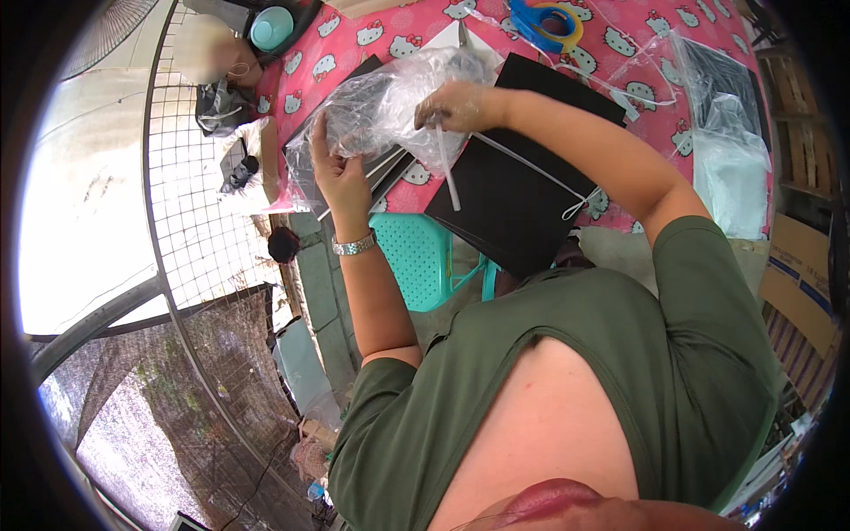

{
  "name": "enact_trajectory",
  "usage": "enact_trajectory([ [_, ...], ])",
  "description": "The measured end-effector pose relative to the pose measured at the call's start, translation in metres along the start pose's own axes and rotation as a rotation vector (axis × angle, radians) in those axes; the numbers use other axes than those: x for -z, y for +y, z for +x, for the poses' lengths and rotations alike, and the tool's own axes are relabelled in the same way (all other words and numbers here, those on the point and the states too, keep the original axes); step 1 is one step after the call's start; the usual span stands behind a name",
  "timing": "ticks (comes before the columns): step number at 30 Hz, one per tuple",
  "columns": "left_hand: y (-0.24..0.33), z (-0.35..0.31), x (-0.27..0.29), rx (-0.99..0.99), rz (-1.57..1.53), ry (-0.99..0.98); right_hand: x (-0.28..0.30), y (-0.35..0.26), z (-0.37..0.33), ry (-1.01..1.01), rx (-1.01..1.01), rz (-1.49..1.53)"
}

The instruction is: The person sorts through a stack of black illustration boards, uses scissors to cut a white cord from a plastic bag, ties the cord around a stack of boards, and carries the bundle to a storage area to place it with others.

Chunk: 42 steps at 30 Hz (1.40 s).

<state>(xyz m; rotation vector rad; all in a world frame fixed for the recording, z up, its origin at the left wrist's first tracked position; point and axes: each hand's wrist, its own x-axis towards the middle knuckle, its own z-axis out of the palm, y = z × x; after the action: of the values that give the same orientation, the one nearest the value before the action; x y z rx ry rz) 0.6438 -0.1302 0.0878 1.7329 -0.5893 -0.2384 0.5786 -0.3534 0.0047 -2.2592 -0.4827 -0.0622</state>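
Observation:
A crumpled clear plastic bag [376,104] is held up between my hands above the table. At its left end my left hand [341,173], with a metal watch on the wrist, grips the film, index finger pointing up. My right hand [456,108] is closed on the bunched plastic at the other end. A narrow white strip [450,173] hangs just below my right fingers; whether they hold it too I cannot tell. Black flat boards [509,199] lie under my right forearm, with a thin white cord [540,170] across them. More dark boards [390,177] show beneath the bag.
The table has a pink patterned cloth [611,75]. On it are a blue tape dispenser [531,25] with yellow tape and clear plastic packs [730,168] at right. A teal stool [414,257] stands below the near edge. Another person [212,53] is at far left beside a wire grid [190,168].

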Motion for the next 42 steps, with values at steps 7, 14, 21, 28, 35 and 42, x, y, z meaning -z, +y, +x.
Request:
enact_trajectory([
  [7,-0.008,-0.025,-0.014,-0.098,0.024,-0.036,-0.027,0.063,0.046,0.174,0.123,0.220],
  [14,0.047,-0.083,-0.025,-0.041,-0.004,0.167,-0.060,-0.054,0.068,0.018,0.130,-0.226],
  [21,0.133,-0.172,-0.034,-0.343,-0.113,0.590,0.000,-0.143,-0.016,-0.183,0.334,0.113],
  [28,0.193,-0.234,-0.074,-0.269,-0.107,0.890,0.099,-0.158,-0.169,-0.367,0.335,0.502],
  [35,0.196,-0.299,-0.116,0.147,0.008,1.002,0.065,0.200,-0.317,0.437,-0.642,-0.675],
  [42,0.191,-0.351,-0.122,0.223,0.068,1.059,0.115,0.196,-0.297,0.453,-0.637,-0.124],
])
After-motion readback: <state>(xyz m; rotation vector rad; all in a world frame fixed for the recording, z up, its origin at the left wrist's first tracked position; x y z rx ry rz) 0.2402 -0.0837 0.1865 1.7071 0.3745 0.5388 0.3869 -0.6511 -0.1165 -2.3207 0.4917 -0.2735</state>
